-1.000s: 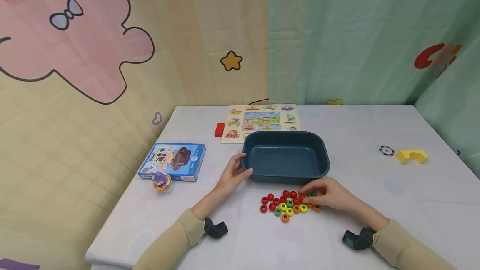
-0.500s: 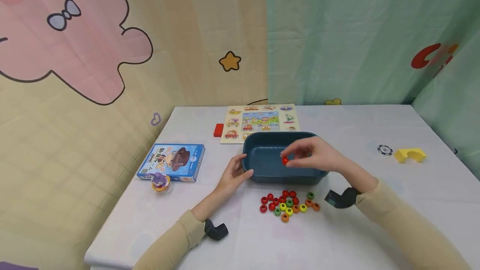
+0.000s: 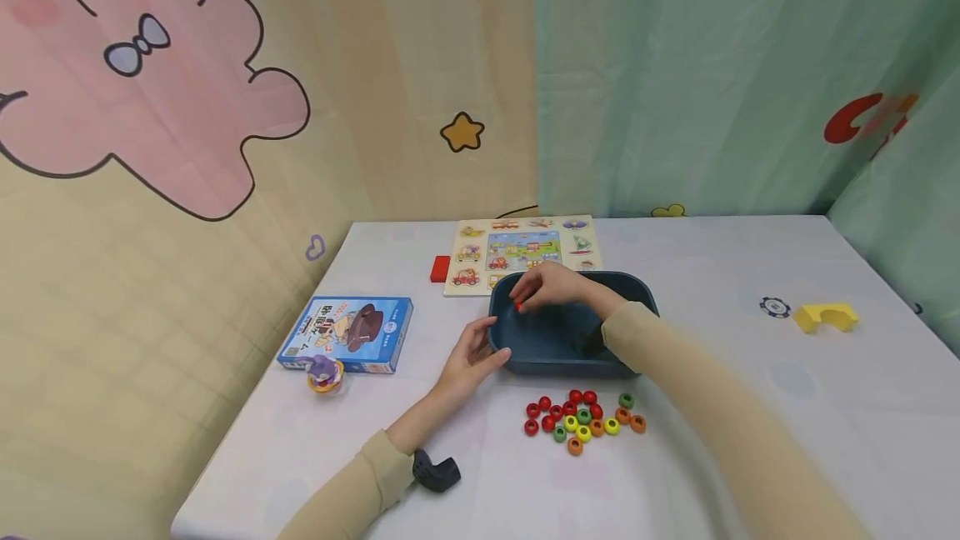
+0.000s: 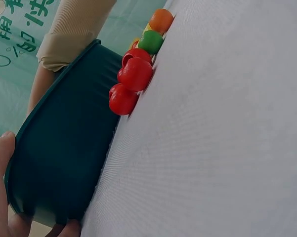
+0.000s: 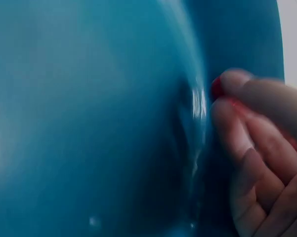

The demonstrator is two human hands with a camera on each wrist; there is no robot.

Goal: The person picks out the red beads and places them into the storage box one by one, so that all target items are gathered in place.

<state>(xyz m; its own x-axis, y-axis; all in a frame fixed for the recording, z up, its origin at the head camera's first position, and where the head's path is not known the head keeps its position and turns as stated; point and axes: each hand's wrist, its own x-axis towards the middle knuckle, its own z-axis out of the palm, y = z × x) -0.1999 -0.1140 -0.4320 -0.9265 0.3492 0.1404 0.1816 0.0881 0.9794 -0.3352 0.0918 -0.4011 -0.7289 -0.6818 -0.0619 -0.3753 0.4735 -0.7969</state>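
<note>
Bright head view, dimmer wrist views
Glare streaks the tray [image 5: 89,98] (the right hand [image 5: 264,153] looks blurred).

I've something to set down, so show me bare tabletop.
The table is bare between tray and patterned disc, and in front of the beads, between the sleeves. It's crowded behind the tray, by the puzzle board, and where the left hand grips the tray.

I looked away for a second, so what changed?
The right hand took a red bead from the loose beads and carried it forward, then left, to the tub, still pinched. The left hand kept gripping the tub; the rest stayed put.
</note>
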